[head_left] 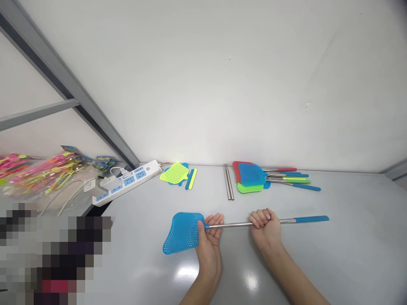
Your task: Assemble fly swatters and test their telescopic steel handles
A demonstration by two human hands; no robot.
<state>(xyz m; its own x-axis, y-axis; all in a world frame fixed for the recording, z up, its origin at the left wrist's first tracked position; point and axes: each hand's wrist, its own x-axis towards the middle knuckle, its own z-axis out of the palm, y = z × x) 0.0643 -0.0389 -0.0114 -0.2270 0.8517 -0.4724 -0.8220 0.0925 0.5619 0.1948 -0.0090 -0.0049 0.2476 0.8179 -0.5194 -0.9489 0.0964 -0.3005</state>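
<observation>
A blue fly swatter (182, 232) lies across the grey table (349, 254) in front of me, its mesh head to the left and its blue grip to the right. My left hand (210, 235) holds it at the neck, where the head meets the metal rod. My right hand (265, 226) is closed in a fist round the middle of the rod (235, 224). The blue handle end (311, 219) sticks out to the right of that fist.
At the back lie a pile of finished swatters (254, 176) in red, blue and green, two bare metal rods (228, 181), and loose yellow and blue heads with grips (178, 173). A white power strip (127, 182) and packets of bright plastic items (47, 171) sit at left.
</observation>
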